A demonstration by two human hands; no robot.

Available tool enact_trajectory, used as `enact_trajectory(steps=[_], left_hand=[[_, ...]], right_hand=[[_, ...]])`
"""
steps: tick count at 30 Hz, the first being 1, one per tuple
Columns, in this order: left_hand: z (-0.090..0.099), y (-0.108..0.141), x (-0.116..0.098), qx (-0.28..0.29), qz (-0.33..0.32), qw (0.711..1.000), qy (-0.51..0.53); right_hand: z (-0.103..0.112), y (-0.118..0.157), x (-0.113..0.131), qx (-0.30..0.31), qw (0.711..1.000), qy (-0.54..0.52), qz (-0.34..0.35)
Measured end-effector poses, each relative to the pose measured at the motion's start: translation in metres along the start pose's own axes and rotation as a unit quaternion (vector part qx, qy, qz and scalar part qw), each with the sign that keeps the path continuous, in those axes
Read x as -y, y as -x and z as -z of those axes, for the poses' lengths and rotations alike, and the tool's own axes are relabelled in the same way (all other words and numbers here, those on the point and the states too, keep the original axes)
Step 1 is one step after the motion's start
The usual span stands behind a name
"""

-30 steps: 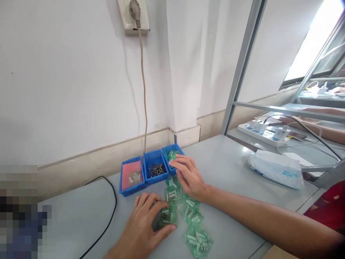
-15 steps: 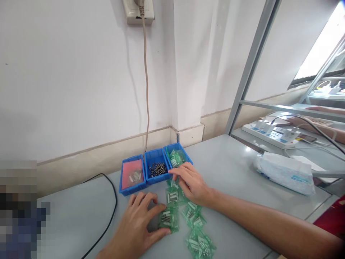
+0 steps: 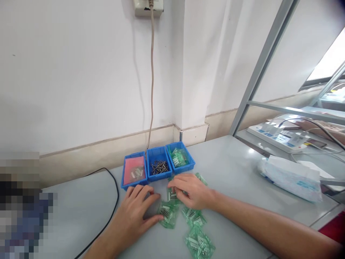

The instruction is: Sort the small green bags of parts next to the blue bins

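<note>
My left hand (image 3: 134, 212) rests low over the table with its fingers spread. Its thumb reaches the edge of a small green plastic bag (image 3: 167, 214) with screws and white plugs inside. To the right, my right hand (image 3: 192, 190) is bent over another green bag (image 3: 171, 196), thumb and fingers drawn together; what lies between the fingertips is hidden. Nearer to me are more filled bags, one in the middle (image 3: 193, 215) and one at the front (image 3: 199, 242). Another green bag (image 3: 201, 178) peeks out behind my right hand.
Three blue bins stand in a row: one with a pink sheet and a clear bag (image 3: 134, 171), one with loose screws (image 3: 159, 167), one with green bags (image 3: 179, 157). A black cable (image 3: 116, 201) crosses the left side. A tissue pack (image 3: 292, 178) and a power strip (image 3: 277, 138) lie right.
My right hand has drawn back from the bins toward the nearer bag, its stretched index finger now bent in. My left hand has shifted slightly left. The view has turned a little.
</note>
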State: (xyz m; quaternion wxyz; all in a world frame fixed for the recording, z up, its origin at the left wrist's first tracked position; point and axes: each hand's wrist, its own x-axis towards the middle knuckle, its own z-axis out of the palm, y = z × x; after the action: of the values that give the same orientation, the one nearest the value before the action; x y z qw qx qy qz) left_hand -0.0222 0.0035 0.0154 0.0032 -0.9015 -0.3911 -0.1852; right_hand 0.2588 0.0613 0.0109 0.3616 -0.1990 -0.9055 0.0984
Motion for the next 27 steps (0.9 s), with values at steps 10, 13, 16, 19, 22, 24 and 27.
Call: enact_trajectory(steps=[10, 13, 16, 19, 22, 24, 27], left_hand=[[0.003, 0.0, -0.001, 0.018, 0.007, 1.0, 0.012], [-0.001, 0.002, -0.001, 0.016, 0.013, 1.0, 0.018], [-0.005, 0.002, -0.002, 0.011, 0.018, 0.999, 0.025], [-0.006, 0.001, -0.003, 0.018, 0.025, 0.999, 0.035], [-0.006, 0.0, -0.006, 0.027, 0.026, 0.998, 0.047], [-0.006, 0.0, -0.008, 0.025, 0.029, 0.998, 0.047], [-0.006, 0.0, -0.011, 0.019, 0.039, 0.998, 0.048]], right_hand=[[0.0, -0.005, 0.017, 0.093, 0.989, -0.015, -0.115], [-0.003, -0.006, 0.019, 0.095, 0.991, -0.003, -0.099], [-0.006, -0.007, 0.017, 0.095, 0.993, 0.022, -0.063], [-0.009, -0.008, 0.015, 0.095, 0.994, 0.036, -0.044], [-0.012, -0.006, 0.012, 0.099, 0.993, 0.048, -0.035], [-0.014, -0.006, 0.01, 0.099, 0.993, 0.057, -0.034], [-0.016, -0.006, 0.01, 0.101, 0.992, 0.067, -0.041]])
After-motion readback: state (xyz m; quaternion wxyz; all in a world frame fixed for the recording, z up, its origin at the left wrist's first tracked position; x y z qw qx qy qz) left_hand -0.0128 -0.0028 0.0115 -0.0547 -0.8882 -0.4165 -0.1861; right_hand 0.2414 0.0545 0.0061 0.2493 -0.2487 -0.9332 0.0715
